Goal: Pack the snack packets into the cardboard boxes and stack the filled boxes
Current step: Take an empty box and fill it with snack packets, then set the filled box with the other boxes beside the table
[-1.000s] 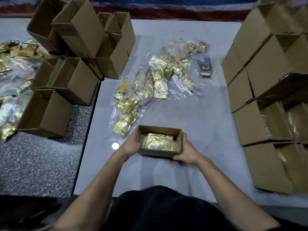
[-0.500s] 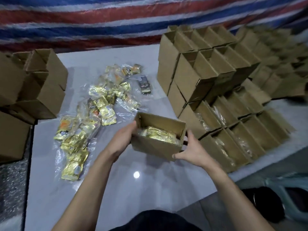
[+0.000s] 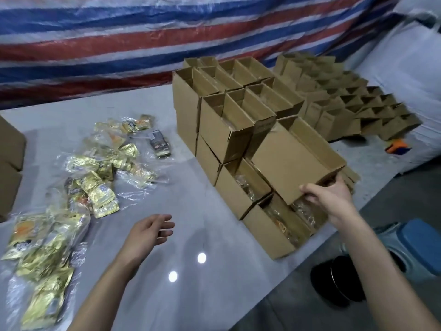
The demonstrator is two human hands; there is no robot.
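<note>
While the right hand grips the near end of one open cardboard box, the box hangs tilted over the lower layer of the box stack, just beside its upper layer. The left hand hovers over the worktop, fingers loose, holding nothing.

The worktop is pale grey and glossy, showing two bright lamp reflections. A red, white and blue striped tarpaulin hangs behind.

Under the held box, two open boxes show packets inside. Gold snack packets lie scattered in clear wrapping on the left, too many to count, with one dark packet at their far edge. More boxes crowd the far right, blurred. One blue stool stands on the floor.
</note>
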